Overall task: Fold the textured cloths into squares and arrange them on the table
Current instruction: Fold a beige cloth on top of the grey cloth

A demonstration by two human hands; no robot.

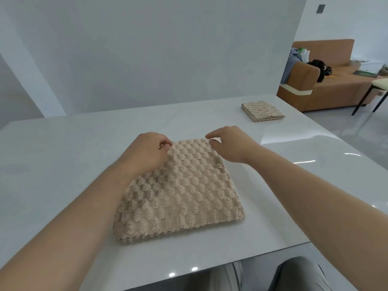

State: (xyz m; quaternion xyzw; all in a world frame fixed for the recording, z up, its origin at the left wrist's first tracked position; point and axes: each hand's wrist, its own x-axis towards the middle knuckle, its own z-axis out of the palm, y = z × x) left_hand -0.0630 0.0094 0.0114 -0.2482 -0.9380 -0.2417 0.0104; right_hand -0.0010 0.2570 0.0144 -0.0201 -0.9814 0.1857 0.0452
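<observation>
While your left hand (147,153) curls its fingers at the far-left corner of the beige bubble-textured cloth (180,192), pinching it, that folded cloth lies flat on the white table (63,164) right before you. Your right hand (230,144) sits at the far-right corner with thumb and forefinger bent and slightly apart, the thumb touching the fabric, though whether it truly grips cannot be told. Farther right, near the table's far edge, a second folded cloth (262,111) rests well apart, and beyond it a tan sofa (336,89) carries a black bag (318,67).
</observation>
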